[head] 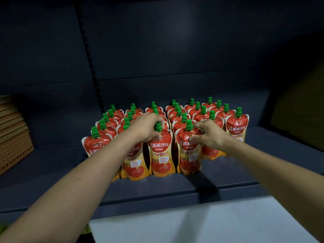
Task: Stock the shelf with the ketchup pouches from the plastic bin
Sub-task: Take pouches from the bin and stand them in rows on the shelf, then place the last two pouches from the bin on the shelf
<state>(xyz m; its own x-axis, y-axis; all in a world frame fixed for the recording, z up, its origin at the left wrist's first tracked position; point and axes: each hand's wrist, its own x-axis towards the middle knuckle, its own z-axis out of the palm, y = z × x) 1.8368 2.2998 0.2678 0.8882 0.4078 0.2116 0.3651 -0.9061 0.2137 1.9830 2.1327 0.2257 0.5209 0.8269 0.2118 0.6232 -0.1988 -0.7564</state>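
Head view, stock record.

Surface: dark blue-grey shelf [52, 163], matte and dimly lit. Behind it, a back panel [157, 50] of the same colour, with a slotted upright strip [89, 58] running down it left of centre.

Stock: ketchup pouches [98, 146], red and orange with green caps, standing upright in several close columns from the front of the shelf back to the panel.

My left hand [149, 127]: fingers curled round the green cap of the centre front pouch [160, 155], which stands on the shelf.

My right hand [210, 135]: thumb and fingers curled, pinching the upper part of the neighbouring front pouch [188, 155], just beside the first and also upright on the shelf.

Other items: stack of brown perforated boards [14, 134] on the shelf at far left, well apart from the pouches. Pale flat surface [192, 225] below the shelf edge; I cannot tell what it is. Right side of the room is too dark to make out.
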